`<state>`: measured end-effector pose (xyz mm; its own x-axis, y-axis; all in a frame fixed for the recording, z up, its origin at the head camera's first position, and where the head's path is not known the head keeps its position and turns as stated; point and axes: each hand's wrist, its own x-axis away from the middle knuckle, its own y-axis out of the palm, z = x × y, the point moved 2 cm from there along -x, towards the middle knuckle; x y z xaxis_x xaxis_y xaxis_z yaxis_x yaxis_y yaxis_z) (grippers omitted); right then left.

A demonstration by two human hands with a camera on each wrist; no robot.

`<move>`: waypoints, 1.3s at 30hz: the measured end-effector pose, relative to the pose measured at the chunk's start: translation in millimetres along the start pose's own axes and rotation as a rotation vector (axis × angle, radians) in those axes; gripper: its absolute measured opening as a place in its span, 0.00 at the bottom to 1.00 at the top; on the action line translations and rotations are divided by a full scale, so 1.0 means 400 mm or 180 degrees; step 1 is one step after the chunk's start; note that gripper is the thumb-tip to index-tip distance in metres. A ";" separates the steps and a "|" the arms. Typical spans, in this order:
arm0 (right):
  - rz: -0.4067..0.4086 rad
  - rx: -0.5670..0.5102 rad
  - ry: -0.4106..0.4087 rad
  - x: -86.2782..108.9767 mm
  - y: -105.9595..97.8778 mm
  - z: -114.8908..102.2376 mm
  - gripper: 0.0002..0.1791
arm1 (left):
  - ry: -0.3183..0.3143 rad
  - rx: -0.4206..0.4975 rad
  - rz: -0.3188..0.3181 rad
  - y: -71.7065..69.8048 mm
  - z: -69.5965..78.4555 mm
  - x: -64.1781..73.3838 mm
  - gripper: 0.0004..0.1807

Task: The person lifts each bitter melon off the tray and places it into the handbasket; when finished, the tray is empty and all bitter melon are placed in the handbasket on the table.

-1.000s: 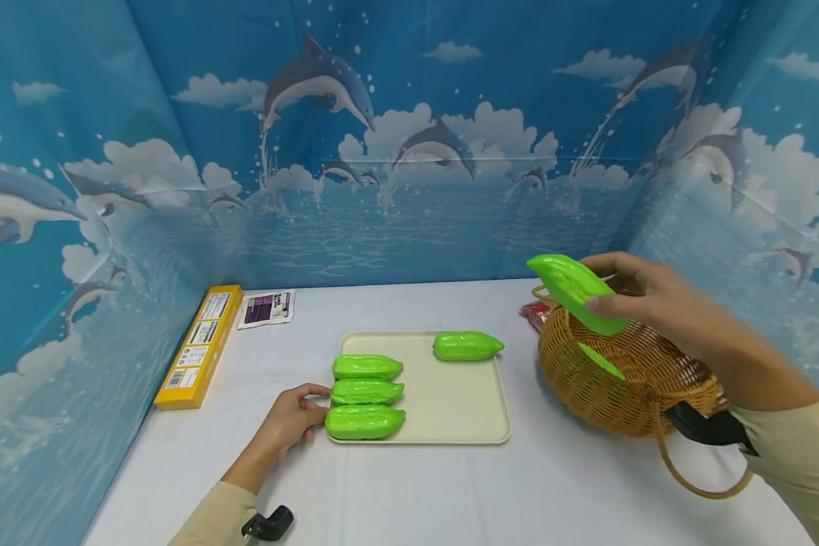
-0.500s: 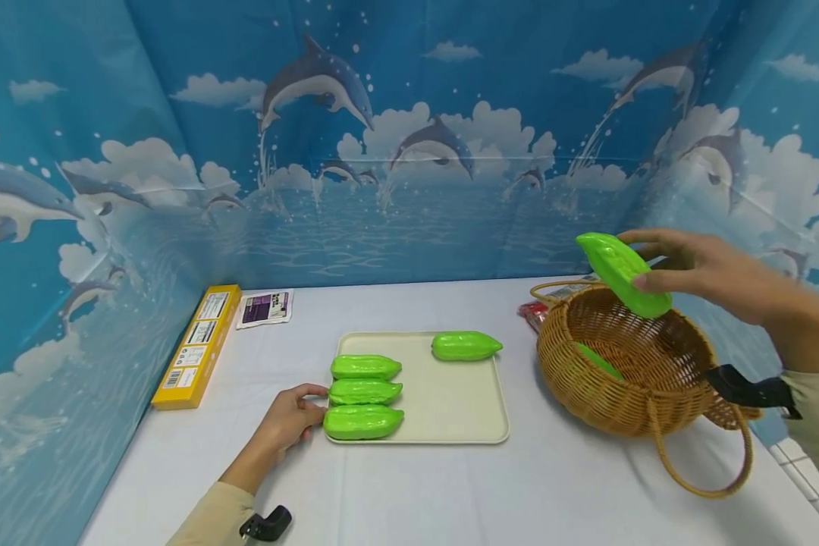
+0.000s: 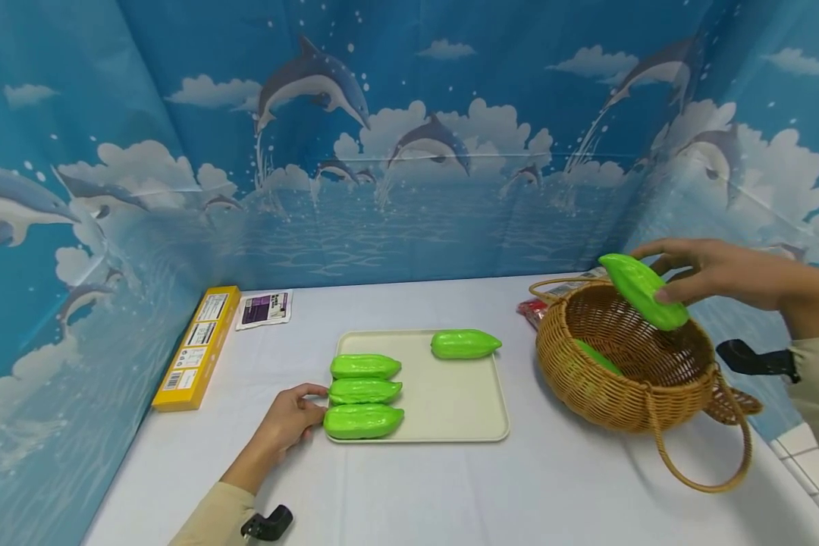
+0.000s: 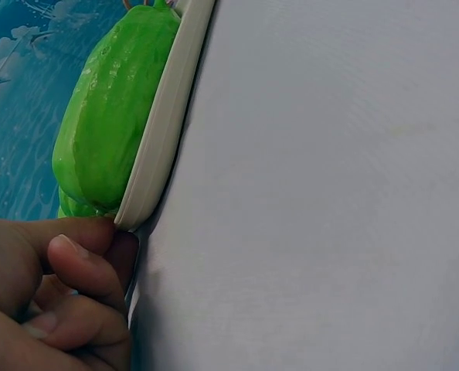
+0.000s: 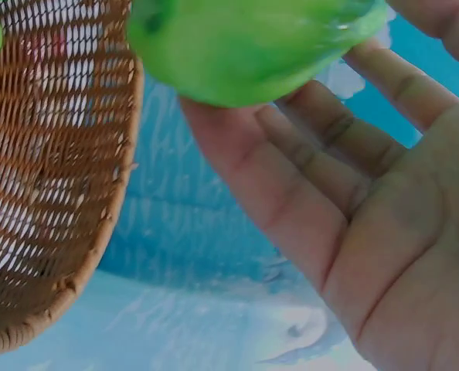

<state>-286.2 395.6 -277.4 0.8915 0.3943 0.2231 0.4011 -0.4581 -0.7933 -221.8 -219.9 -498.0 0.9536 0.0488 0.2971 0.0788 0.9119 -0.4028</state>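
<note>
My right hand (image 3: 730, 273) pinches a bright green bitter melon (image 3: 643, 292), tilted, over the mouth of the wicker basket (image 3: 607, 402). Part of another green bitter melon (image 3: 597, 356) shows inside the basket. In the right wrist view the held melon is blurred above my fingers, beside the basket's rim (image 5: 129, 162). My left hand (image 3: 290, 417) pinches the left edge of the cream tray (image 3: 453, 398). Three bitter melons (image 3: 365, 392) lie stacked in a column at the tray's left side; one more bitter melon (image 3: 465, 344) lies at its back right corner.
A yellow box (image 3: 198, 349) and a small purple and white packet (image 3: 264, 309) lie at the back left. Behind the basket sits a red packet (image 3: 532, 311). The basket's handle (image 3: 710, 485) hangs toward the front. A dolphin-print curtain (image 3: 396, 212) encloses the white table.
My right hand has carried the bitter melon rightward, first up, then down nearer the basket's right side. The left hand has stayed at the tray edge.
</note>
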 end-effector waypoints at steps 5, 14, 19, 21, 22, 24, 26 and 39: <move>-0.0460 -0.0266 0.0186 -0.041 0.003 0.042 0.41 | -0.0024 -0.0003 0.0006 0.000 0.000 -0.002 0.20; -0.1287 -0.0694 0.0737 -0.111 0.039 0.115 0.47 | -0.0030 -0.0029 0.0005 0.005 0.003 -0.008 0.19; -0.1450 -0.0725 0.0858 -0.146 0.076 0.134 0.46 | -0.0015 -0.0046 0.0026 0.008 0.004 -0.008 0.20; -0.1462 -0.0711 0.0861 -0.156 0.086 0.142 0.46 | 0.0001 -0.0049 0.0032 0.009 0.005 -0.008 0.20; -0.1467 -0.0714 0.0862 -0.161 0.090 0.145 0.47 | 0.0010 -0.0046 0.0032 0.009 0.005 -0.008 0.20; -0.1473 -0.0740 0.0881 -0.168 0.097 0.152 0.47 | 0.0021 -0.0042 0.0031 0.010 0.006 -0.009 0.19; -0.1488 -0.0773 0.0874 -0.175 0.102 0.157 0.48 | 0.0025 -0.0034 0.0033 0.012 0.006 -0.010 0.19; -0.1454 -0.0622 0.1100 -0.202 0.133 0.188 0.47 | 0.0041 -0.0080 0.0065 0.019 0.006 -0.019 0.19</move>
<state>-352.9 399.3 -380.4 0.6236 0.3190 0.7137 0.7615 -0.4543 -0.4623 -229.1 -212.5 -501.0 0.9587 0.0620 0.2776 0.0663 0.9003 -0.4302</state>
